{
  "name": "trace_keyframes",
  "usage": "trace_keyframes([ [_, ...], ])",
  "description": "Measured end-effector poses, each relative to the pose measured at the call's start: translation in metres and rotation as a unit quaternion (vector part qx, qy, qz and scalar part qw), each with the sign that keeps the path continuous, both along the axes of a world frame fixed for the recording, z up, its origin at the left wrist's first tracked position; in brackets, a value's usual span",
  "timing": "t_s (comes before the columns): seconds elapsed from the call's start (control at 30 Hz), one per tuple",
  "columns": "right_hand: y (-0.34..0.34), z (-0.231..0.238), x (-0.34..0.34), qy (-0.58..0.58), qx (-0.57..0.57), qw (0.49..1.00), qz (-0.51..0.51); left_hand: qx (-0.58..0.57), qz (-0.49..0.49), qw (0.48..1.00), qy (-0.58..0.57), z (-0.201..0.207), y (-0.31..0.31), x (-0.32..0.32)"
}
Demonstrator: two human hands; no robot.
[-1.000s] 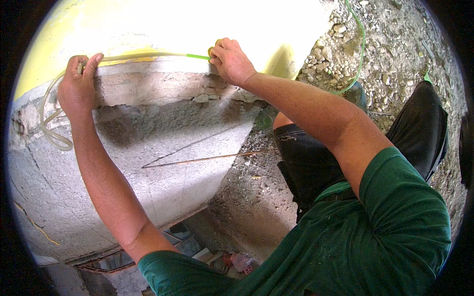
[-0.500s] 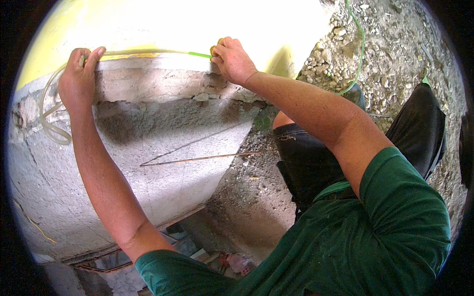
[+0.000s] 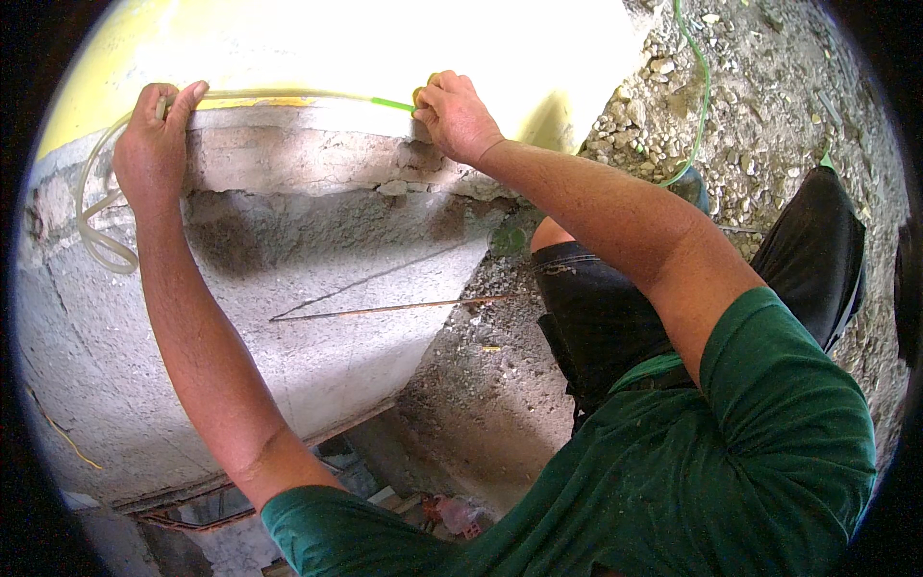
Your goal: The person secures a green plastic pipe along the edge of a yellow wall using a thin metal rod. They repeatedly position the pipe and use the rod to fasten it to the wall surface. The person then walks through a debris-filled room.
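A clear, flexible hose (image 3: 288, 94) runs nearly level along the wall between my hands. My left hand (image 3: 152, 144) is closed round it, thumb pointing up, and a slack loop hangs beside the wrist. Toward the right the line turns bright green, and this green stretch (image 3: 392, 104) leads into the fingers of my right hand (image 3: 457, 120). Those fingers are closed in a pinch against the wall. A small yellow piece (image 3: 419, 97) shows at their edge; what it is, I cannot make out.
The wall (image 3: 288, 38) is yellow and glaring above, with a broken concrete ledge (image 3: 288, 159) below. A thin rod (image 3: 385, 310) lies against the grey concrete. Stony ground (image 3: 769, 106) with a green hose (image 3: 707, 87) is at the right, beside my legs.
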State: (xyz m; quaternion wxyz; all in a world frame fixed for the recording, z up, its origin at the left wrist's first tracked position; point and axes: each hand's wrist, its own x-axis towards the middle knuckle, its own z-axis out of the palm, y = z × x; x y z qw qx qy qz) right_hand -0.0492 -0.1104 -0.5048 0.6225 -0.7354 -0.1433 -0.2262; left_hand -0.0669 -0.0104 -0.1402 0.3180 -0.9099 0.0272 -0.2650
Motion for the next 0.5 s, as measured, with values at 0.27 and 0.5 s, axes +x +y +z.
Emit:
trace_keyframes([
  [0.27, 0.0018, -0.0004, 0.0012, -0.014, 0.024, 1.000, -0.009, -0.024, -0.006, 1.000, 0.004, 0.0027, 0.0010, 0.0007],
  [0.5, 0.0003, -0.0002, 0.0007, -0.013, 0.022, 1.000, -0.003, -0.019, -0.001, 1.000, -0.006, 0.0010, 0.0000, 0.0003],
])
